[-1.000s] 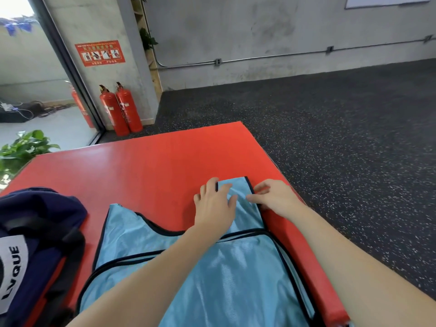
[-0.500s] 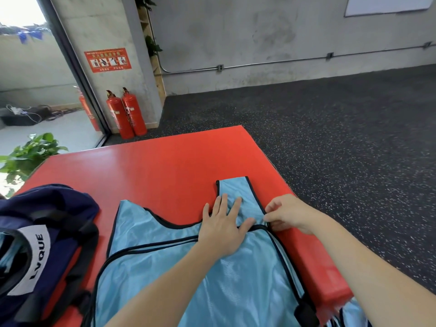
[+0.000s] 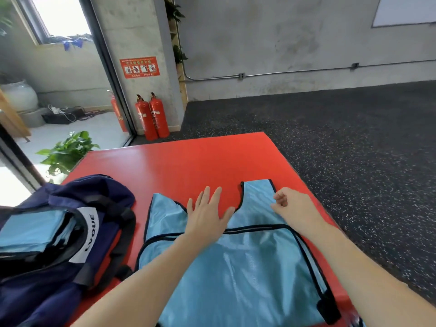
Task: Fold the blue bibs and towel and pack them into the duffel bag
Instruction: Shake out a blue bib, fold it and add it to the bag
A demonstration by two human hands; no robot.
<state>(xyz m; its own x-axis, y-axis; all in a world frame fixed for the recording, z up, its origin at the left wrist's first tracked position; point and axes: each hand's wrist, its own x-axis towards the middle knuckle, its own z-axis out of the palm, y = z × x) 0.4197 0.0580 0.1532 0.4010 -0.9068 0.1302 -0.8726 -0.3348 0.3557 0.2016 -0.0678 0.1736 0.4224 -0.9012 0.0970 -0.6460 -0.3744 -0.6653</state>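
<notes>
Head view, looking down over a red mat [image 3: 188,161] that fills the near floor, its far edge meeting dark speckled rubber flooring [image 3: 354,149] running off to the right and far side. A light blue bib [image 3: 236,263] with black trim lies flat on the near right part of the mat, shoulder straps pointing far. The left hand [image 3: 206,214] lies flat, fingers straight and spread, palm at the bib's neckline with the fingertips out on bare red mat between the two straps. The right hand [image 3: 292,206] sits on the right strap with its fingers curled in; whether they actually pinch the fabric, I cannot tell. To the near left, a navy duffel bag [image 3: 59,251] stands open on the mat, just beside the bib, and folded blue fabric [image 3: 33,230] shows inside its mouth. Far back, a bare concrete wall [image 3: 283,43], two red fire extinguishers [image 3: 152,116] at a pillar under a red sign [image 3: 139,67], and a leafy green plant [image 3: 67,152] at far left by the glass.
</notes>
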